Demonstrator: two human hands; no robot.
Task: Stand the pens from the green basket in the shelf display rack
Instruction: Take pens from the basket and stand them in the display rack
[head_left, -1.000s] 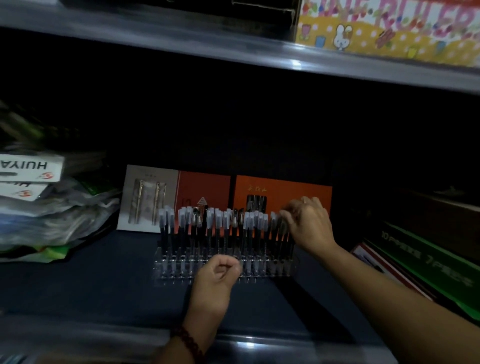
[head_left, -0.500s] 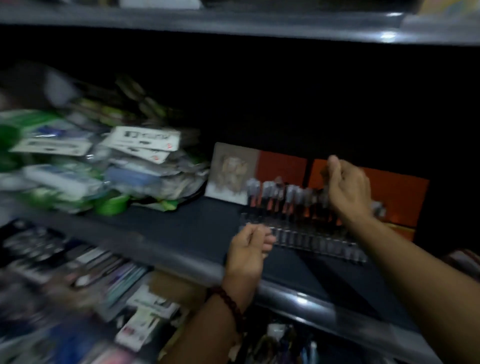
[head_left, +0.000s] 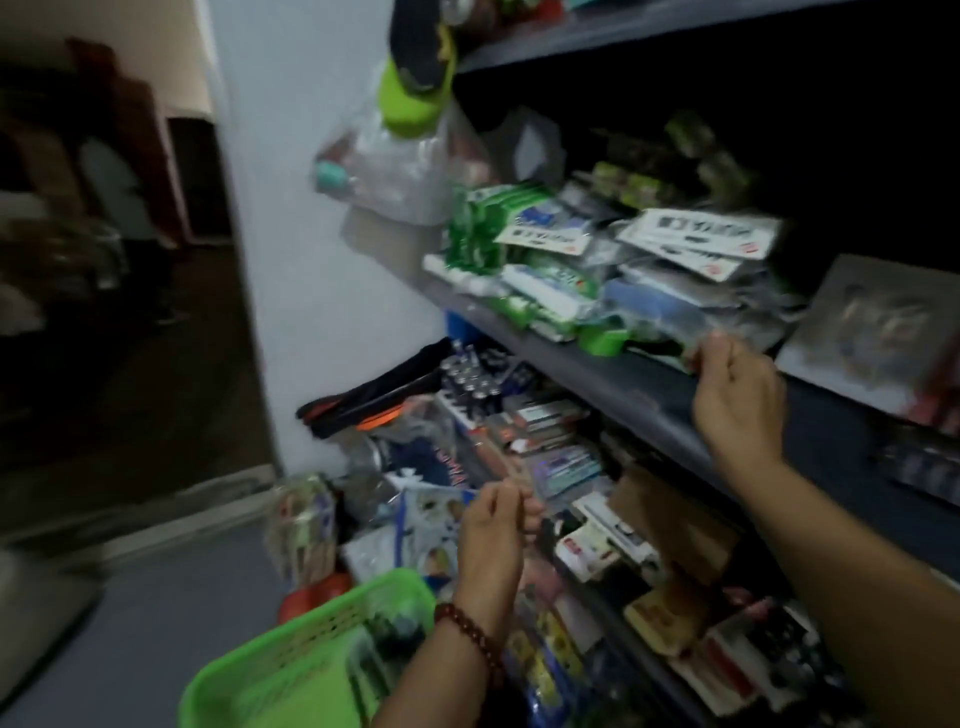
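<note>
Evidently the pens (head_left: 363, 670) are lying blurred and dark inside the green basket (head_left: 291, 654), low at the left; being slim, light and stiff, they are asking for a mid-barrel pinch. The left hand (head_left: 493, 535) is hovering loosely curled, apparently holding nothing. The right hand (head_left: 737, 395) is curling at the shelf (head_left: 639, 395) edge; its hold cannot be told.

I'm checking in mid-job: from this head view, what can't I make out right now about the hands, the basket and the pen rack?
- Display rack: motion blur and the right frame edge; pen count and free slots unreadable.
- Green basket: bottom edge crops it, the left forearm covers part; contents are a blur.
- Left hand: curled; whether it holds a pen is unclear.
- Right hand: fingers pinched at the shelf edge; anything held is lost in blur.
</note>
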